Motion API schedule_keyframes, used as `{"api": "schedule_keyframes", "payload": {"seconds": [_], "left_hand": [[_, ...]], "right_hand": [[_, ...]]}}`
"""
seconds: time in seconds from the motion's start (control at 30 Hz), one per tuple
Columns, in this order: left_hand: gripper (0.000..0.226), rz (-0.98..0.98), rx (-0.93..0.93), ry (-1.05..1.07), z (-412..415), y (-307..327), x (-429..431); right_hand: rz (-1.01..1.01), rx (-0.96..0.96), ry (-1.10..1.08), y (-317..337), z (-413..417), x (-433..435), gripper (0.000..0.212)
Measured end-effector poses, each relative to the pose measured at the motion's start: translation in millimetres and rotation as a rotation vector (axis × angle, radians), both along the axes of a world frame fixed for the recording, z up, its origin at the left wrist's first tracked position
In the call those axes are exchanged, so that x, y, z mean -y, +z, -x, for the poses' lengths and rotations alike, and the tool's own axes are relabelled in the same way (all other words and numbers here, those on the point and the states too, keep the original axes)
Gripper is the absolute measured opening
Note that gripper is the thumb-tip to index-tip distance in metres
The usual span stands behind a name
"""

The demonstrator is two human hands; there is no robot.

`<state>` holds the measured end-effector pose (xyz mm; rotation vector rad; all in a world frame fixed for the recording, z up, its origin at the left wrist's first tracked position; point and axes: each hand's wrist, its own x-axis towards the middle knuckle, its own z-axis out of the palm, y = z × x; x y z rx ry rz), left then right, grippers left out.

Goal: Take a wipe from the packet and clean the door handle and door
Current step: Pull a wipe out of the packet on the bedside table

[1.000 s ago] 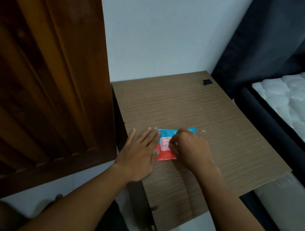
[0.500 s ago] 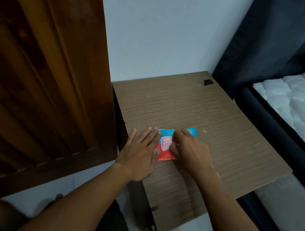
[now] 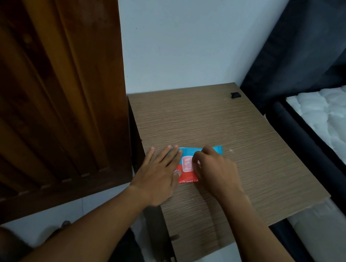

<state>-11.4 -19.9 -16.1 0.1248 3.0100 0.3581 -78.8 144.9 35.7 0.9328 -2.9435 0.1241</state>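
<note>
A flat blue and red wipe packet (image 3: 186,168) lies on the brown bedside table (image 3: 242,166). My left hand (image 3: 159,172) rests flat on the packet's left end, fingers spread. My right hand (image 3: 215,173) sits over the packet's right half, its fingertips pinched at the pale flap in the packet's middle. No wipe shows outside the packet. The dark wooden door (image 3: 37,83) fills the left side. Its handle is out of view.
A white wall stands behind the table. A bed with a white quilted mattress (image 3: 340,132) and dark frame lies to the right, with dark curtains (image 3: 310,44) above it. A small black object (image 3: 234,94) sits at the table's far corner. White floor shows below.
Both hands stay on the packet. My right hand's fingers have shifted slightly at the flap; the packet has not moved.
</note>
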Motion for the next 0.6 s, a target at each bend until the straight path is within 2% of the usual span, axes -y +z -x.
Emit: {"api": "schedule_keyframes", "payload": {"seconds": [0.3, 0.43, 0.6], "left_hand": [[0.063, 0.008, -0.007, -0.004, 0.1, -0.7, -0.2], [0.062, 0.011, -0.015, -0.004, -0.2, 0.1, -0.3], [0.062, 0.000, -0.001, 0.002, 0.5, -0.5, -0.8]], "right_hand": [[0.147, 0.046, -0.073, -6.5, 1.1, -6.3, 0.017], [0.071, 0.049, 0.019, -0.1, -3.3, -6.2, 0.033], [0.005, 0.055, 0.039, 5.4, 0.0, -6.6, 0.024]]}}
